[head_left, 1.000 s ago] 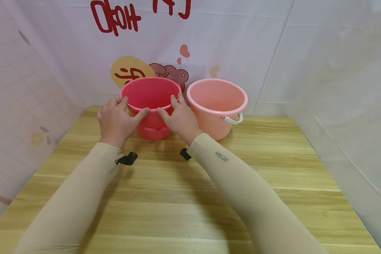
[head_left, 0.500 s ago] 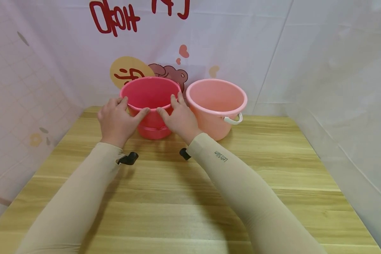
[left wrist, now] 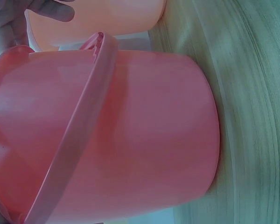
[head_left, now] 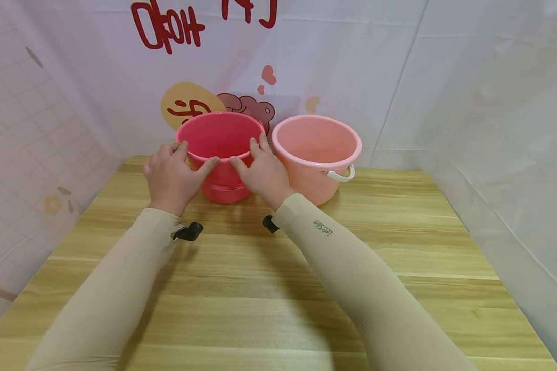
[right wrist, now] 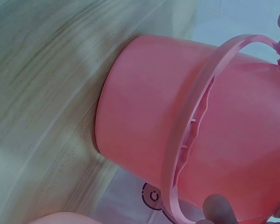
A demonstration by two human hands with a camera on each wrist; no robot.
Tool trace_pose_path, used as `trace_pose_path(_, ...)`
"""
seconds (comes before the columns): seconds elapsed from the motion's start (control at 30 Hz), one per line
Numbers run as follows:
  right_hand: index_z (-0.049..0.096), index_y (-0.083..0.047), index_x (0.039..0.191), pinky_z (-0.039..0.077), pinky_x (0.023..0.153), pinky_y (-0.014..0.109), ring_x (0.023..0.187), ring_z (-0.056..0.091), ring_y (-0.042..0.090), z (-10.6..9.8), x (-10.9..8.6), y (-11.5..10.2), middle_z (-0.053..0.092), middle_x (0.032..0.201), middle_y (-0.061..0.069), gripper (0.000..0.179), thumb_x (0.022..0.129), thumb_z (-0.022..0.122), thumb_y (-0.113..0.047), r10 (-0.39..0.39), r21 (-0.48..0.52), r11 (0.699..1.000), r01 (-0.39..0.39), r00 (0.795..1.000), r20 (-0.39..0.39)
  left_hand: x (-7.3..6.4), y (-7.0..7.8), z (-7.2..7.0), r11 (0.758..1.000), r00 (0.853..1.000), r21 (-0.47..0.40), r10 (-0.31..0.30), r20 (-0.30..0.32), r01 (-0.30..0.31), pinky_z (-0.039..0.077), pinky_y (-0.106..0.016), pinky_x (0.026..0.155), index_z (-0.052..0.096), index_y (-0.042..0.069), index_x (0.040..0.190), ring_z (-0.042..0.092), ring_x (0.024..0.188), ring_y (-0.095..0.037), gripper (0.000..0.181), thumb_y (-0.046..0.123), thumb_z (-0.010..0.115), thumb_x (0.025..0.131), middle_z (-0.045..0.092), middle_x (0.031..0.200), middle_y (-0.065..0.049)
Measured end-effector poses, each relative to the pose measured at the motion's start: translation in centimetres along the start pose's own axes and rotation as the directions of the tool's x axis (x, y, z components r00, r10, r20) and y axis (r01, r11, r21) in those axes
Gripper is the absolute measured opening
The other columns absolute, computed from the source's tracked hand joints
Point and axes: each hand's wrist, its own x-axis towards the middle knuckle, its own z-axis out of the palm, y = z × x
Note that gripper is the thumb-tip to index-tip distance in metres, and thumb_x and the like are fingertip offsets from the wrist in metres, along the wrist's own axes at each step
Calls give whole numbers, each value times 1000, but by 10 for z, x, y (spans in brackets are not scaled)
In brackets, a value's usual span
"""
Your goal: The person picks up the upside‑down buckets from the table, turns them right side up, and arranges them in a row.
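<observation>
A dark pink plastic bucket (head_left: 226, 175) stands upright on the wooden table (head_left: 241, 309), its pink handle (left wrist: 79, 128) hanging across the front. My left hand (head_left: 169, 178) touches the front left of its rim, thumb and fingers spread apart. Opposite it, my right hand (head_left: 265, 175) lies at the front right of the rim, thumb pointing inward at the other thumb and fingertips at the right side. Both thumbs are stretched out along the front edge. The right thumb (right wrist: 219, 210) shows beside the bucket in the right wrist view.
Close on the right stands a light pink bucket (head_left: 311, 185) with a white handle (head_left: 342, 174), its rim near my right hand. A white printed curtain (head_left: 353, 56) hangs behind both buckets, and pale sheets flank the table. Each wrist carries a black mount (head_left: 189, 232).
</observation>
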Motion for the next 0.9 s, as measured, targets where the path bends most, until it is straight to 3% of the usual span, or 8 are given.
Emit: trace_pose_path(0.9, 19, -23, 170, 48, 116, 45, 162, 29, 26, 1, -1, 0, 1, 180, -2, 87, 101, 54, -64, -1, 1, 1000, 1, 1000, -6, 0, 2, 1, 1000, 1000, 25, -9, 11, 9, 33, -71, 111, 48, 8, 158, 50, 137, -45, 101, 83, 50, 91, 53, 153, -22)
